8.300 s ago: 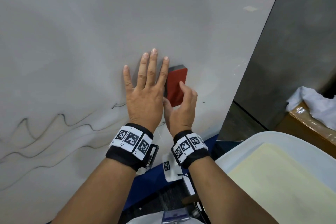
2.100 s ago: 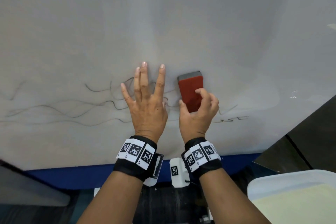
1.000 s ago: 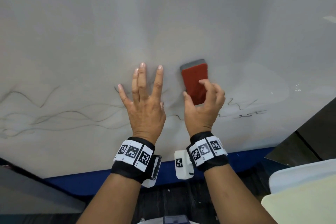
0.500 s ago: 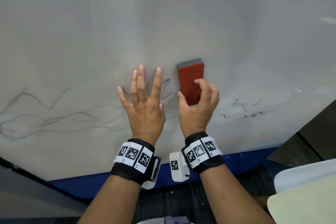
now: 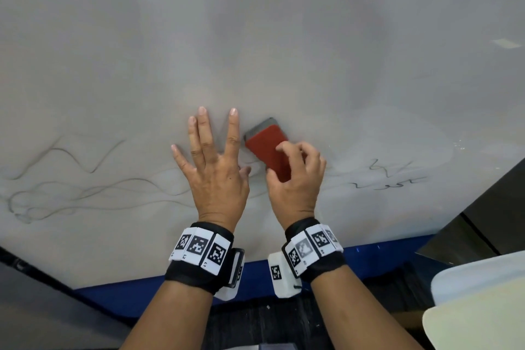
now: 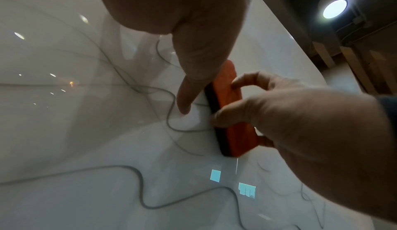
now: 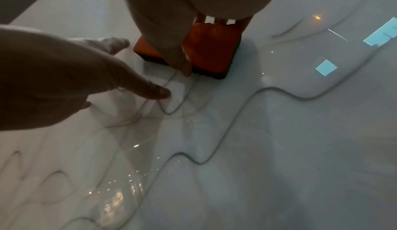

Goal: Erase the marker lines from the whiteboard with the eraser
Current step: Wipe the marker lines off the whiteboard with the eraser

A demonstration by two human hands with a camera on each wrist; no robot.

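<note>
Basically, whiteboard [image 5: 255, 37] fills the head view, upper part wiped, lower band carries wavy marker lines [image 5: 85, 187] on the left plus short scribbles [image 5: 392, 176] on the right. Left hand [image 5: 216, 176] lies flat on the board, fingers spread wide, bracing. Right hand [image 5: 298, 179] grips the red eraser [image 5: 267, 148] by its edges, thumb one side, fingers curled over the other, felt face on the board, tilted, just beside the left index finger. Judgement: mid-erase, much left. To do it well: keep the felt flat, firm even pressure, overlapping strokes along each line, shift the left hand clear before sweeping left, then return for the scribbles.
</note>
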